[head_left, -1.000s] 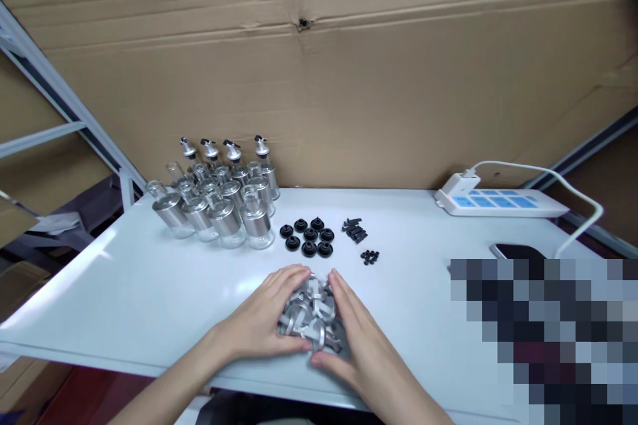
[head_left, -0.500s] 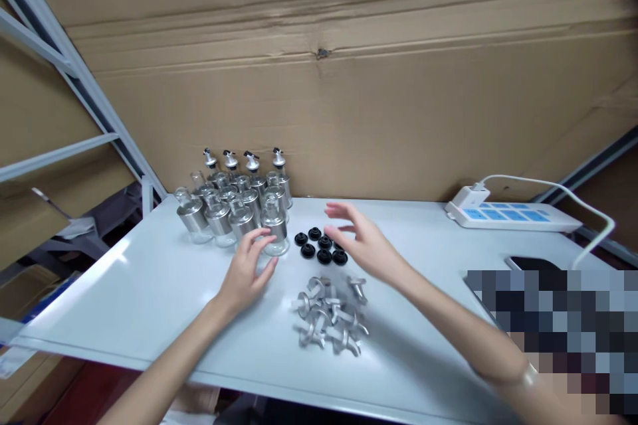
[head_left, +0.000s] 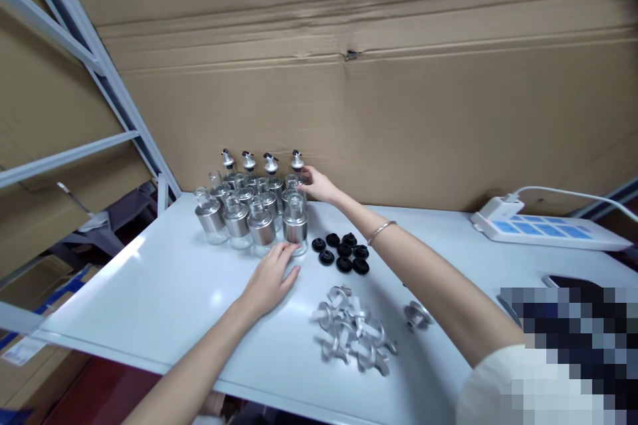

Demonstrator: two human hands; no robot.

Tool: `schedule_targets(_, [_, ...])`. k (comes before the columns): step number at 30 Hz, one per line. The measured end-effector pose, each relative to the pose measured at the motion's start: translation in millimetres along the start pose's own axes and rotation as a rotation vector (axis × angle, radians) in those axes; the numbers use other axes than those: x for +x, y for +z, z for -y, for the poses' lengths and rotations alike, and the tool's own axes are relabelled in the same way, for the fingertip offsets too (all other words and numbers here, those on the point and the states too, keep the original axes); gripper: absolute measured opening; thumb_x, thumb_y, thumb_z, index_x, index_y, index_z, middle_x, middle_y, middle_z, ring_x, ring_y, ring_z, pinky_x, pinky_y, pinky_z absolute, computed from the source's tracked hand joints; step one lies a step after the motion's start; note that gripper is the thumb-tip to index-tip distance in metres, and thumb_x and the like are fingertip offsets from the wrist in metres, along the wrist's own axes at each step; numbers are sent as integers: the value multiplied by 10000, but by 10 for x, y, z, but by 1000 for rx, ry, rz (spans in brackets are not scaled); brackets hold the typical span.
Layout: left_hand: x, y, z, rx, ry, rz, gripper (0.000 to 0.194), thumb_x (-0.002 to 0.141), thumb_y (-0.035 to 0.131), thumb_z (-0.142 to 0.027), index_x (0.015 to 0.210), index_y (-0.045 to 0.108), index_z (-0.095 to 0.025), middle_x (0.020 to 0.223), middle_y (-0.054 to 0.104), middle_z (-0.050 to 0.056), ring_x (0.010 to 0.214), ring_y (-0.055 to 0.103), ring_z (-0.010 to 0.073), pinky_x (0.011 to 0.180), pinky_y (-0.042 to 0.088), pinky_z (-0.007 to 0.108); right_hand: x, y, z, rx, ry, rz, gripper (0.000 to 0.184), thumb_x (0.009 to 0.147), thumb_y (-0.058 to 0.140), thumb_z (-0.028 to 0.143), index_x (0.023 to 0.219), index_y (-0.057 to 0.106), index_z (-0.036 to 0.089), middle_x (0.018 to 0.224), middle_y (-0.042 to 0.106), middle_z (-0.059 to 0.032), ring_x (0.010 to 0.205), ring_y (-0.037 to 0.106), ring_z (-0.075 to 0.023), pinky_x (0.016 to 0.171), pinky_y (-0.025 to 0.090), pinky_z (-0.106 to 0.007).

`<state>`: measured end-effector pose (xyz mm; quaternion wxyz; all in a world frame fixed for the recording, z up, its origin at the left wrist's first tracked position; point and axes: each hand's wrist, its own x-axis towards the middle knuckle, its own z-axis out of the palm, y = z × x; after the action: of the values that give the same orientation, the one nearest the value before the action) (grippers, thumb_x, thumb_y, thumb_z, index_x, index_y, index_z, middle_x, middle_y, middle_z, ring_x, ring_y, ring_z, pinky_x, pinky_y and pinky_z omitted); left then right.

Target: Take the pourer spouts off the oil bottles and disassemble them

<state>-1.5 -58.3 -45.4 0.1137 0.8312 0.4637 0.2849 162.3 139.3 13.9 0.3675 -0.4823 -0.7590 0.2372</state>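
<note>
My right hand [head_left: 319,184] reaches to the back right of the bottle group. Its thumb and fingers close around the neck of a glass oil bottle with a metal pour spout [head_left: 298,161]; nearer bottles partly hide this bottle. My left hand [head_left: 272,279] lies low on the table, fingers stretched out and thumb apart, at the base of the front-right glass bottle [head_left: 295,226], which has a steel band and no spout. Whether it touches that bottle I cannot tell. More spoutless bottles [head_left: 236,219] stand in rows to the left, and other spouted ones [head_left: 270,163] at the back.
Several black rubber stoppers [head_left: 343,250] lie right of the bottles. Nearer is a pile of silver metal spout parts [head_left: 351,332], with one silver part [head_left: 417,315] apart, under my right forearm. A power strip [head_left: 548,231] and phone [head_left: 573,282] are at right; cardboard [head_left: 423,113] stands behind.
My right hand has moved from above the black stoppers to the back-right spouted bottle. My left hand stays near the front-right bottle's base. The view has shifted, so the table's things appear farther right.
</note>
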Motion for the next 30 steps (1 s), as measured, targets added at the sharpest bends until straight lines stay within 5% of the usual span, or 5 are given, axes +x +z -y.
schedule_targets(4, [10, 24, 18, 17, -8, 36, 411, 904, 441, -267, 1304, 417, -180, 1225, 518, 131, 1120, 519, 253, 973, 443, 430, -3, 22, -11, -12, -41, -19, 397, 690, 716, 162, 1068, 601, 122, 1045, 689, -126, 894, 653, -210, 858, 487, -377])
schedule_targets(10, [5, 28, 6, 70, -6, 80, 471, 917, 416, -313, 1363, 365, -173, 1252, 514, 143, 1140, 511, 272, 983, 434, 448, -201, -70, 43, -17, -88, -246, 357, 769, 619, 176, 1109, 546, 96, 1150, 607, -200, 1103, 562, -274, 966, 410, -444])
schedule_targets(19, [8, 121, 71, 9, -97, -11, 586, 859, 508, -318, 1388, 331, -138, 1268, 517, 170, 1148, 528, 291, 970, 445, 445, -895, -716, 490, 31, -286, -517, 335, 840, 541, 358, 1125, 498, 189, 1130, 579, -125, 1047, 553, -239, 953, 430, -450])
schedule_targets(26, [-8, 29, 35, -104, -164, -365, 154, 870, 432, -200, 997, 519, -195, 814, 554, 19, 734, 569, 157, 701, 494, 291, -1419, -561, 776, 127, -305, -172, 327, 851, 535, 380, 1126, 499, 206, 1097, 579, -116, 992, 577, -238, 671, 552, -337])
schedule_targets(30, [-16, -16, 83, -68, -221, -612, 139, 841, 473, -222, 965, 422, -189, 937, 472, 57, 922, 509, 202, 817, 461, 366, -1415, -240, 712, 104, -291, -36, 327, 866, 514, 349, 1152, 481, 194, 1144, 557, -141, 1007, 568, -250, 710, 558, -376])
